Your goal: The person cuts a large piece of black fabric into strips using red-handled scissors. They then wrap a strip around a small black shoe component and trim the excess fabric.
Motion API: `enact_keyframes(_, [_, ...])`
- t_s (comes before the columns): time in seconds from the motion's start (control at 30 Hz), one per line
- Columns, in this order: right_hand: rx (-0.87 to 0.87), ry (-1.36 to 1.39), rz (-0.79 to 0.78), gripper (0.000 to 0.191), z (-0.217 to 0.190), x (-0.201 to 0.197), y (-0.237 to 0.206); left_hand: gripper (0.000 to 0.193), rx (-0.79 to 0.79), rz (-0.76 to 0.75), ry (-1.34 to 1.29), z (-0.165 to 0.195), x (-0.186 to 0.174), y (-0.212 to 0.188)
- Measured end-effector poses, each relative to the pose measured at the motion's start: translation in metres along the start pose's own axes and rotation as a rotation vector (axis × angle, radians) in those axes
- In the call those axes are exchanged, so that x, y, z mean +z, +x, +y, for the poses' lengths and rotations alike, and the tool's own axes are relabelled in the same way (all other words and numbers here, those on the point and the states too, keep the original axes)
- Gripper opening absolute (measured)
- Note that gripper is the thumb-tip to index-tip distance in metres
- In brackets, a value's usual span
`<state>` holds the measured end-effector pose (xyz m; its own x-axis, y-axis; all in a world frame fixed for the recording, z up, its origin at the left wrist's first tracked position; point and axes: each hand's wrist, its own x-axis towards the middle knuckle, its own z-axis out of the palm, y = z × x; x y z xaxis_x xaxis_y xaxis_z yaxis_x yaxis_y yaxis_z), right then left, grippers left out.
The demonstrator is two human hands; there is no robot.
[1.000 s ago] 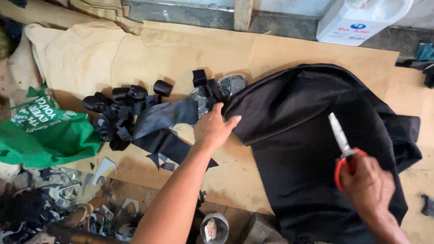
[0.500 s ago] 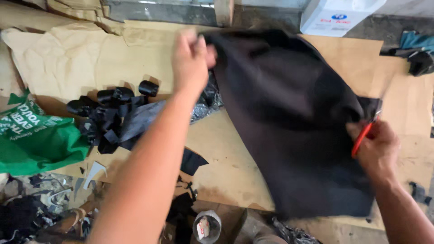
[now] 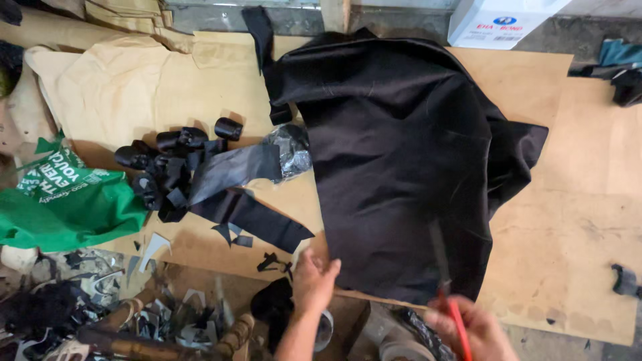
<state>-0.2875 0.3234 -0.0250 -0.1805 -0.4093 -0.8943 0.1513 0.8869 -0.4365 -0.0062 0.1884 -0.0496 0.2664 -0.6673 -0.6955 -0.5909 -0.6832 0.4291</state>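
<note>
A large piece of black cloth (image 3: 401, 154) lies spread over a brown board (image 3: 575, 227). My left hand (image 3: 314, 279) is at the board's near edge, fingers loosely together, next to the cloth's near left corner and holding nothing I can see. My right hand (image 3: 468, 327) is at the bottom of the view, blurred, gripping red-handled scissors (image 3: 447, 281) whose blades point up over the cloth's near edge.
Black rolls and cut strips (image 3: 187, 170) lie left of the cloth. A green bag (image 3: 63, 200) sits at the left, scraps (image 3: 100, 301) below it. A white plastic container (image 3: 501, 20) stands at the far edge. Dark rags (image 3: 622, 67) lie at the right.
My left hand has let go of the cloth's far edge and drawn back to the near edge. The cloth now lies flatter. My right hand with the scissors moved down and left.
</note>
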Motion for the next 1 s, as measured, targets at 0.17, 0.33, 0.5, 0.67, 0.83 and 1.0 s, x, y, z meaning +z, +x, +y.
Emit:
enact_keyframes(0.17, [0.117, -0.037, -0.117, 0.035, 0.086, 0.014, 0.006, 0.048, 0.04, -0.066, 0.077, -0.04, 0.029, 0.004])
enact_keyframes(0.33, [0.205, 0.044, -0.07, 0.04, 0.119, 0.044, -0.003, 0.031, 0.154, -0.105, -0.122, -0.054, 0.034, 0.0])
enact_keyframes(0.5, [0.23, 0.101, -0.078, 0.05, 0.125, 0.075, -0.014, 0.032, -0.026, -0.387, -0.813, -0.027, 0.021, -0.02])
enact_keyframes(0.67, [0.251, 0.163, -0.081, 0.063, 0.111, 0.088, -0.028, 0.086, -0.041, -0.389, -0.739, 0.002, -0.011, -0.046])
enact_keyframes(0.83, [0.181, 0.142, -0.246, 0.072, 0.066, 0.084, -0.039, 0.071, 0.137, -0.43, -0.685, 0.0, -0.015, -0.053])
enact_keyframes(1.0, [0.225, 0.132, -0.177, 0.068, 0.04, 0.087, -0.054, 0.051, 0.098, -0.457, -0.668, -0.016, -0.005, -0.045])
